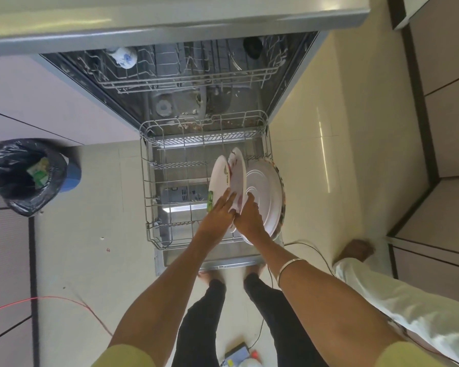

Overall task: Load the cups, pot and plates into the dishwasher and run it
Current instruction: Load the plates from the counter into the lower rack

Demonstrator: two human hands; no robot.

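Note:
The dishwasher stands open with its lower rack [146,181] pulled out over the door. Three plates stand on edge along the rack's right side: a small white plate [219,173] on the left, a red-stained middle plate [237,168], and a large white plate [265,192] on the right. My left hand [219,211] lies with straight fingers against the small plate's lower part. My right hand [249,215] holds the middle plate's near edge, fingers behind it. The upper rack holds a white-and-blue cup [123,57] and a dark cup [252,47].
A bin lined with a black bag [27,176] stands on the floor to the left. Another person's foot [355,250] and white-clad leg are close on the right. Cables and a small device [236,353] lie by my feet. Cabinets line the right side.

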